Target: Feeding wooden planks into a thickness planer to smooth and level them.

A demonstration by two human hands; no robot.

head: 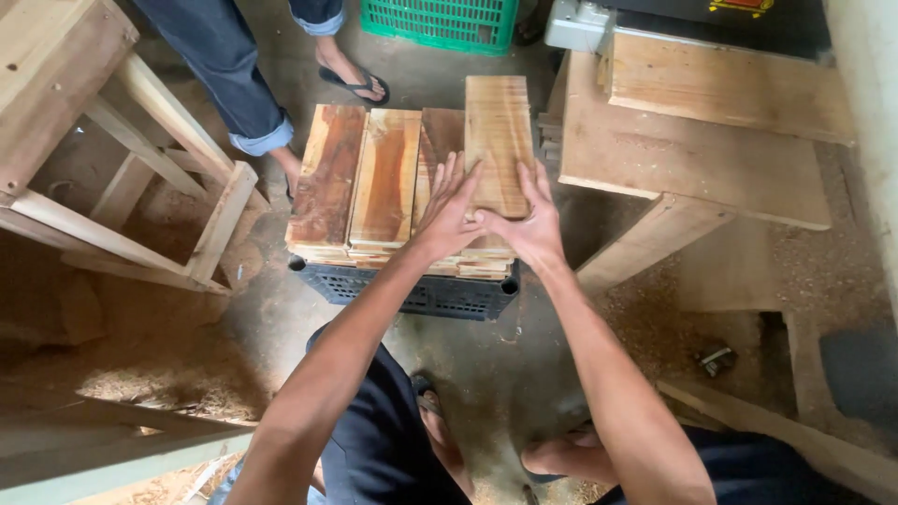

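A green plastic crate [440, 22] stood beyond a bystander's sandalled foot [351, 75]; a bare wooden workbench [692, 154] sat right, sawdust beneath.

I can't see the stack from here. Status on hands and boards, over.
Left hand and right hand flat on top board, fingers spread. Board lies on the plank stack filling a black crate. Another person's sandalled foot beyond the stack.

A concrete floor [468, 346] strewn with sawdust [178, 374] lies below the hands. Left of them stands a wooden frame [140, 168], right of them a low wooden bench [673, 150]. Beyond them sits a green plastic crate [440, 21].
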